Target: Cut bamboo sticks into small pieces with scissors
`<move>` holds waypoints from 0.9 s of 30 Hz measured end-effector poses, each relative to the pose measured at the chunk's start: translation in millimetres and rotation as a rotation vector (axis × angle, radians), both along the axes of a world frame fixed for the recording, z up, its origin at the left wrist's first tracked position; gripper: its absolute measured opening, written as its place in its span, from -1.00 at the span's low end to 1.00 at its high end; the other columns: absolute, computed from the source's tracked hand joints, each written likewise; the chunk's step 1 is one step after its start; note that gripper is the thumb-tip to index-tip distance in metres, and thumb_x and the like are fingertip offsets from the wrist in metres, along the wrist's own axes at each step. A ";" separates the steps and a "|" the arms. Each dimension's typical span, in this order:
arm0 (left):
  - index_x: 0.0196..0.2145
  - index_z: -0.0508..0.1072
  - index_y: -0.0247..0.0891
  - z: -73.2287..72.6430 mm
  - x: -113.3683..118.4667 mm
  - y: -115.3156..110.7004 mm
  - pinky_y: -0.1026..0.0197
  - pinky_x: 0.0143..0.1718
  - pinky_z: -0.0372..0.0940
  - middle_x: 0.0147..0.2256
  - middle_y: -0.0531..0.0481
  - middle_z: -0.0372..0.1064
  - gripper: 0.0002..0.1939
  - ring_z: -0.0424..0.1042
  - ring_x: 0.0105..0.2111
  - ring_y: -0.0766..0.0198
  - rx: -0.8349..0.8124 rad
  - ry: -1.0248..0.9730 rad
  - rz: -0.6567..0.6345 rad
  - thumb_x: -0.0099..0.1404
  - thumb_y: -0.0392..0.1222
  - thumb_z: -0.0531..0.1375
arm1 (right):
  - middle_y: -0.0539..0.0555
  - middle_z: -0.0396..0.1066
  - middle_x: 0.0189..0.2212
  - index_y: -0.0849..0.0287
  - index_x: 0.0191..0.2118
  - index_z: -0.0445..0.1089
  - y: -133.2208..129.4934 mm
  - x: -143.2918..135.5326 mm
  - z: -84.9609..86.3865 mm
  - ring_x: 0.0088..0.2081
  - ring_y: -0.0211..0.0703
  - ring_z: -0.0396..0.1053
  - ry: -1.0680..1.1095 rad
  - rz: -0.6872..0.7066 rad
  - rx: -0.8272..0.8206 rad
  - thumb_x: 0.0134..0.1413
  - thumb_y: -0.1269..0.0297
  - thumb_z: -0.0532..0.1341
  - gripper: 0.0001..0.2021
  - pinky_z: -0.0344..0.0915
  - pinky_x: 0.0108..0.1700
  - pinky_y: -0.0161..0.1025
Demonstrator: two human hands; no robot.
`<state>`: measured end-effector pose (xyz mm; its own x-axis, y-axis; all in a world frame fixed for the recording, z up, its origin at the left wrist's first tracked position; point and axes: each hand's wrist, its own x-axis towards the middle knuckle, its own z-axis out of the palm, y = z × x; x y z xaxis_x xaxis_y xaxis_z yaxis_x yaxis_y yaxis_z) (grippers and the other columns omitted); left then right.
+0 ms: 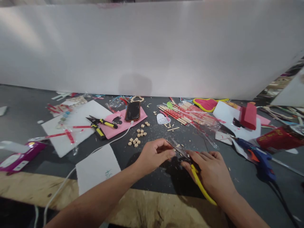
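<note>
My right hand (210, 172) is closed around a pair of scissors (201, 185) with a yellow handle. Their silver blades point up and left, towards the fingertips of my left hand (156, 155). Thumb and forefinger of that left hand are pinched together beside the blades; what they hold is too small and hidden to make out. Little pale cut pieces (134, 142) lie in clusters left of the hands, and thin red-and-natural wooden sticks (175, 115) are piled beyond them. A white heart-shaped piece of paper (163, 119) lies between.
Black-and-yellow pliers (97, 126) and a phone (133, 111) on a cable lie on pink sheets (109, 130). A blue glue gun (260, 158) and a red can (280, 138) are at right. A purple tool (22, 156) sits far left. A white panel (152, 47) stands behind.
</note>
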<state>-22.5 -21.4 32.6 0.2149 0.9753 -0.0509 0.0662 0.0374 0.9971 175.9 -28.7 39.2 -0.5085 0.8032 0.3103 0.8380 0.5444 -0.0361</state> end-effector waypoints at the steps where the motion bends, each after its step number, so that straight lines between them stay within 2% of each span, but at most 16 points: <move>1: -0.37 0.43 -0.32 0.1 0.2 -1.0 0.33 -0.42 0.25 -0.44 -0.01 0.43 -0.76 0.38 -0.47 0.34 0.049 0.066 0.024 0.04 -0.11 0.22 | 0.05 0.46 -0.44 0.12 -0.18 0.34 -0.5 -0.8 -0.2 -0.38 -0.19 0.35 -0.010 -0.004 0.003 0.09 0.10 0.03 -0.71 -0.04 -0.28 -0.19; 4: -0.39 0.47 -0.26 0.3 0.1 -4.3 0.34 -0.43 0.24 -0.47 0.03 0.45 -0.83 0.40 -0.46 0.31 0.132 0.257 0.059 0.08 -0.14 0.18 | 0.06 0.46 -0.45 0.11 -0.19 0.34 -1.9 -2.7 -0.7 -0.38 -0.19 0.35 -0.027 -0.010 0.012 0.09 0.08 0.02 -0.71 -0.05 -0.29 -0.19; 7: -0.43 0.48 -0.23 0.9 0.6 -6.4 0.33 -0.45 0.24 -0.52 0.05 0.44 -0.85 0.41 -0.50 0.32 0.115 0.325 0.057 0.12 -0.18 0.12 | 0.05 0.46 -0.47 0.11 -0.20 0.35 -2.8 -3.4 -1.3 -0.40 -0.19 0.35 -0.024 -0.010 0.023 0.08 0.08 0.03 -0.71 -0.05 -0.29 -0.19; 11: -0.45 0.43 -0.29 2.4 1.6 -6.5 0.34 -0.52 0.24 -0.49 0.02 0.42 -0.87 0.38 -0.58 0.37 0.006 0.171 0.023 0.11 -0.22 0.11 | 0.05 0.46 -0.47 0.11 -0.21 0.36 -3.4 -3.6 -1.8 -0.41 -0.19 0.34 -0.011 0.011 0.020 0.08 0.10 0.04 -0.72 -0.05 -0.28 -0.19; 17: -0.50 0.36 -0.36 2.5 -1.8 -2.7 0.39 -0.66 0.17 -0.64 0.03 0.36 -0.86 0.27 -0.72 0.45 -0.248 -0.159 -0.087 0.06 -0.20 0.17 | 0.07 0.46 -0.44 0.15 -0.15 0.36 -4.1 -2.3 -1.3 -0.41 -0.21 0.33 0.018 0.067 0.019 0.09 0.13 0.04 -0.70 -0.04 -0.29 -0.19; 23: -0.52 0.33 -0.38 0.4 -9.1 1.2 0.43 -0.72 0.12 -0.67 0.02 0.35 -0.80 0.24 -0.77 0.47 -0.429 -0.405 -0.313 -0.01 -0.18 0.25 | 0.04 0.45 -0.44 0.13 -0.15 0.35 -3.5 -1.7 0.5 -0.41 -0.24 0.32 0.055 0.137 -0.042 0.08 0.16 0.05 -0.73 -0.04 -0.27 -0.20; 25: -0.50 0.34 -0.38 0.1 -7.9 1.7 0.43 -0.71 0.13 -0.65 0.01 0.36 -0.77 0.25 -0.76 0.47 -0.394 -0.390 -0.270 0.01 -0.15 0.24 | 0.05 0.45 -0.43 0.14 -0.15 0.35 -2.3 -1.6 0.8 -0.41 -0.24 0.32 0.057 0.120 -0.031 0.09 0.16 0.04 -0.72 -0.04 -0.27 -0.20; 27: -0.47 0.35 -0.38 -0.5 -4.6 1.7 0.42 -0.65 0.17 -0.61 0.01 0.37 -0.77 0.29 -0.71 0.46 -0.303 -0.310 -0.165 0.06 -0.12 0.21 | 0.06 0.46 -0.44 0.15 -0.17 0.36 -0.8 -0.9 0.7 -0.41 -0.23 0.33 0.047 0.073 -0.002 0.10 0.16 0.03 -0.73 -0.04 -0.29 -0.20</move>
